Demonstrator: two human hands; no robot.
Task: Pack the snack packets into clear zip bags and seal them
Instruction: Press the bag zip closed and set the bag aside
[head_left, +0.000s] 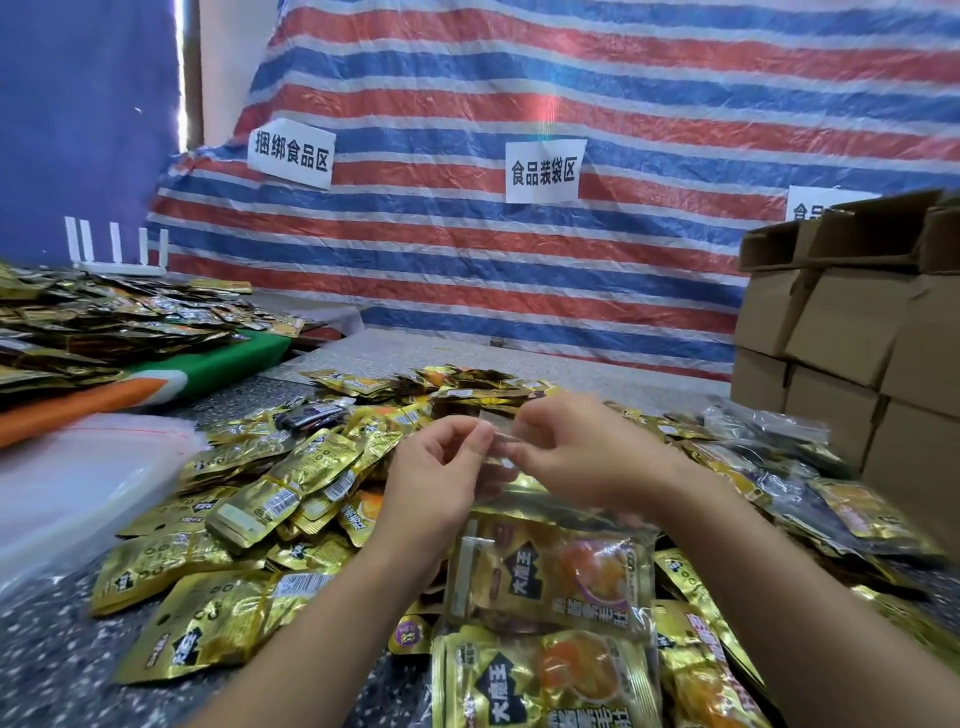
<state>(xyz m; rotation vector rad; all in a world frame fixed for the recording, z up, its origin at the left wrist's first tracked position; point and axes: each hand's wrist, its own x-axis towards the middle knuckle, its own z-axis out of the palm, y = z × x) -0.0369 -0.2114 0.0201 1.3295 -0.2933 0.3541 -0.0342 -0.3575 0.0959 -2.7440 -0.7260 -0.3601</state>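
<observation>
**Sealing the zip strip on a filled bag**

I am watching both hands working the top edge of a clear zip bag (550, 566) at the centre of the head view. The left hand (441, 467) is pinching the bag's mouth from nine o'clock, thumb and forefinger closed on the strip, the other fingers loosely curled. The right hand (576, 452) is pinching the same edge from three o'clock, fingertips pressed together on the film. The two pinches are nearly touching.

Handling, as I judge it: the film is thin, limp and slick, so it is probably sliding between the pads unless taken right on the stiffer zip ridge. That ridge looks like the place to hold. The load is light, though it is dragging the bag body down toward six o'clock.

Looks: the bag is transparent and glary, hanging from the hands down to the pile, with at least one gold packet with an orange picture and black label showing inside. Whether the zip is fully closed I cannot tell; the edge is blurred.

Loose snack packets (270, 499), gold foil, are lying heaped from nine round to three o'clock. A stack of empty bags (78, 467) is sitting at nine o'clock; cardboard boxes (841, 322) are at two o'clock.
</observation>
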